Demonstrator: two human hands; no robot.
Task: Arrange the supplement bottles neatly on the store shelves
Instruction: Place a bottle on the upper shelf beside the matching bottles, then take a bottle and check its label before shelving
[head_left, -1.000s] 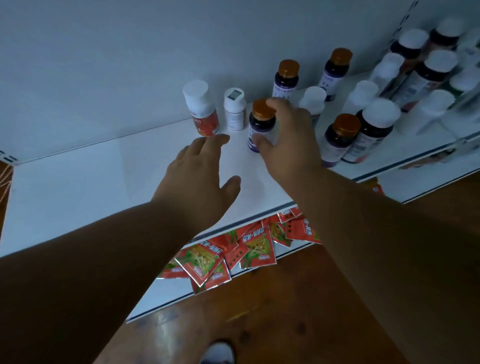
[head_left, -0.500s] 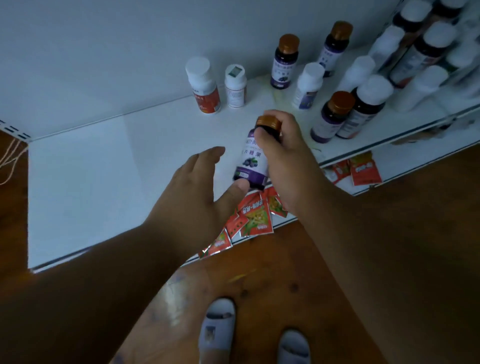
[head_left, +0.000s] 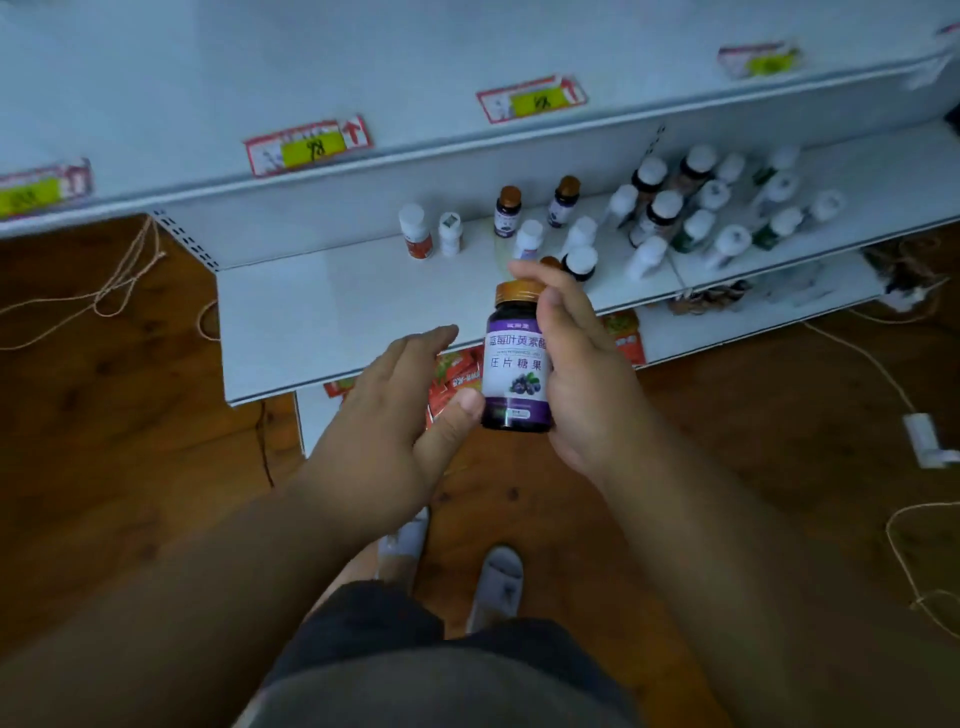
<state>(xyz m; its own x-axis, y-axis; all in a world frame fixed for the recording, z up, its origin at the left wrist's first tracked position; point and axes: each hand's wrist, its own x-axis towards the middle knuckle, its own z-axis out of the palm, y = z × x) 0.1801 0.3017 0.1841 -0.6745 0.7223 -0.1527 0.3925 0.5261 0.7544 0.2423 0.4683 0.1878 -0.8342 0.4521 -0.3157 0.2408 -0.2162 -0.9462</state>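
One purple bottle (head_left: 517, 364), two hands

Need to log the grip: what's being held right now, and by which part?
The right hand grips the purple bottle round its side and cap; the left hand's thumb touches its lower side.

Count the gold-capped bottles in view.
4: one held in the right hand, thumb of the left hand touching it; two at the shelf back; one cap peeking behind the fingers. Others may be hidden.

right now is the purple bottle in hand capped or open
Capped: the gold lid sits on the purple bottle, gripped by the right hand.
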